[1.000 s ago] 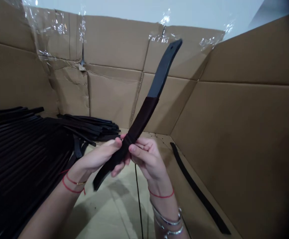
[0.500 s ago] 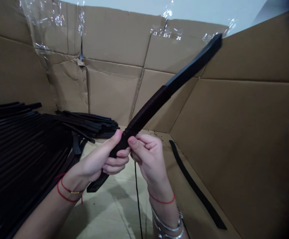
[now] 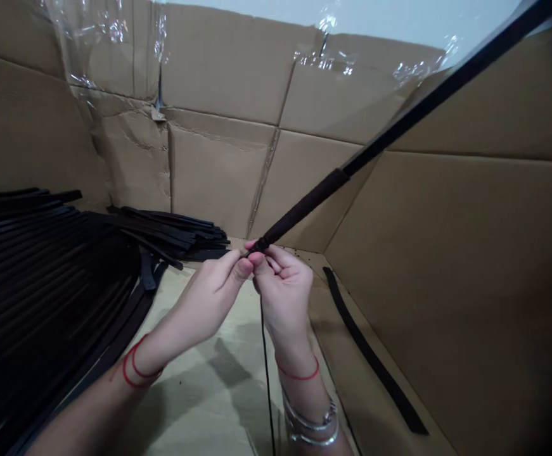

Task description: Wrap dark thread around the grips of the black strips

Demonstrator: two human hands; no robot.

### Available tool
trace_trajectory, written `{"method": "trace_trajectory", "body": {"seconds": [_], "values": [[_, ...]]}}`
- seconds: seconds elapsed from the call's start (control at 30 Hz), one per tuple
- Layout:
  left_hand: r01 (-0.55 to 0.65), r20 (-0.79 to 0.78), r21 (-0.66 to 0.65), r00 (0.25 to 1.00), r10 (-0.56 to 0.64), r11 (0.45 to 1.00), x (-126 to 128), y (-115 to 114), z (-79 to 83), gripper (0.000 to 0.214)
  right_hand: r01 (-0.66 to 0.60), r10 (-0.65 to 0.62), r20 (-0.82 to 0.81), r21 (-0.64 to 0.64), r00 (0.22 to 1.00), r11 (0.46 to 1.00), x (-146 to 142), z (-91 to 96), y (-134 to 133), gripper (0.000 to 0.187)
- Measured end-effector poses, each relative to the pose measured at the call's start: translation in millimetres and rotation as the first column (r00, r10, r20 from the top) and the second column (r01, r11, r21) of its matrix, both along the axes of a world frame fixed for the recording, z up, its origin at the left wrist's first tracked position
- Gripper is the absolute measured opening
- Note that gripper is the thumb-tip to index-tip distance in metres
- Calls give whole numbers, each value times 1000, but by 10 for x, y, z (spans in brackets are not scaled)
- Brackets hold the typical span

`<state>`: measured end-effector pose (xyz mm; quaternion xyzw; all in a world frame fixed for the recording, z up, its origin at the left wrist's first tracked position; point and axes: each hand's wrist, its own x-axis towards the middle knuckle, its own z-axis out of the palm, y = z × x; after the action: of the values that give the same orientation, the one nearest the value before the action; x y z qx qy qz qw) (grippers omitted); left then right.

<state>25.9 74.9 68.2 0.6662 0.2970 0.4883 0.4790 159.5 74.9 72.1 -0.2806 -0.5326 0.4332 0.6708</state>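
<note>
A long black strip slants from my hands up to the top right, its narrow edge mostly facing me. Dark brown cord wrapping covers a stretch of it, ending in a small bunched part by my fingertips. My left hand is closed, thumb and fingers pinching at the lower end of the wrapping. Right beside it, my right hand is closed too, thumb against the bunched part. A thin dark cord hangs straight down from the right hand. The strip's lower end is hidden behind my hands.
Many similar black strips lie piled at the left, with a smaller bundle behind them. A single curved strip lies at the right. Tall cardboard walls, taped along the top, surround the pale work surface.
The strip has turned edge-on, and its upper part now reaches farther up and right. My left hand has rolled over from gripping the strip below the wrapping to pinching close beside my right.
</note>
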Motion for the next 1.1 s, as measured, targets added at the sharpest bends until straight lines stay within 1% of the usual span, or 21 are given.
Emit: {"method": "trace_trajectory", "body": {"seconds": [0.03,0.1,0.17,0.23,0.3,0.33,0.4,0.43,0.47,0.53,0.57,0.6,0.67,0.73,0.8,0.87,0.9,0.93,1.0,1.03,1.1], "values": [[3,-3,-26,1000,-3,1000,-6,7,0,51,-34,34,2,-9,999,999,-15,1,-8,31],[191,14,-186,981,-192,964,-27,27,5,56,-130,131,52,-18,990,991,-39,5,-24,26],[346,45,-274,937,-347,897,-41,44,7,58,-70,67,99,25,993,997,-58,10,-37,30],[201,34,-176,980,-198,964,-38,45,-1,54,68,-75,79,93,994,993,-67,11,-42,34],[-5,27,-87,1000,8,996,-31,26,-15,49,20,-26,71,85,997,996,-52,7,-34,31],[2,10,-112,1000,-1,994,-30,12,-21,49,-79,74,81,51,994,996,-34,4,-27,31],[200,-25,-227,977,-211,953,-31,-16,-26,56,-251,253,104,-30,962,968,8,-3,-12,38],[278,-38,-241,955,-295,930,-31,-27,-24,58,-266,270,101,-54,957,962,24,-5,-7,41],[278,-66,-197,953,-296,940,-27,-35,-19,58,-222,226,83,-54,971,974,33,-6,-3,42],[64,-116,26,991,-60,998,-16,-45,-3,51,-36,36,1,-14,999,999,26,-4,-6,38],[-38,-119,118,992,52,992,-11,-47,6,48,12,-12,-23,-14,1000,1000,16,-1,-11,36],[-67,-120,146,989,85,987,-9,-47,14,47,9,-10,-21,-23,1000,1000,4,4,-20,34],[88,-125,28,989,-83,996,-11,-41,23,51,-62,63,47,-30,997,998,-16,15,-42,30],[208,-85,-78,973,-215,975,-12,-29,16,53,11,-15,104,35,995,999,-29,22,-61,33],[26,-61,-22,998,-27,999,1,-16,-3,49,189,-198,57,127,979,974,-32,26,-68,39],[-147,-28,15,989,148,989,22,-10,-22,47,156,-160,27,94,987,983,-18,29,-65,34],[-126,-16,-34,992,125,992,30,-12,-27,49,44,-45,29,50,999,998,-4,33,-63,30],[-26,1,-118,1000,26,993,34,-15,-28,52,-89,89,31,11,996,996,11,38,-62,29],[258,71,-263,966,-248,930,29,-29,-18,60,-230,230,11,-14,973,973,38,50,-67,31],[347,101,-281,938,-332,895,20,-36,-9,62,-208,208,-5,3,978,978,45,55,-72,31],[379,120,-256,925,-360,889,-6,-40,10,58,-71,72,-22,36,997,997,43,59,-81,29]]}}
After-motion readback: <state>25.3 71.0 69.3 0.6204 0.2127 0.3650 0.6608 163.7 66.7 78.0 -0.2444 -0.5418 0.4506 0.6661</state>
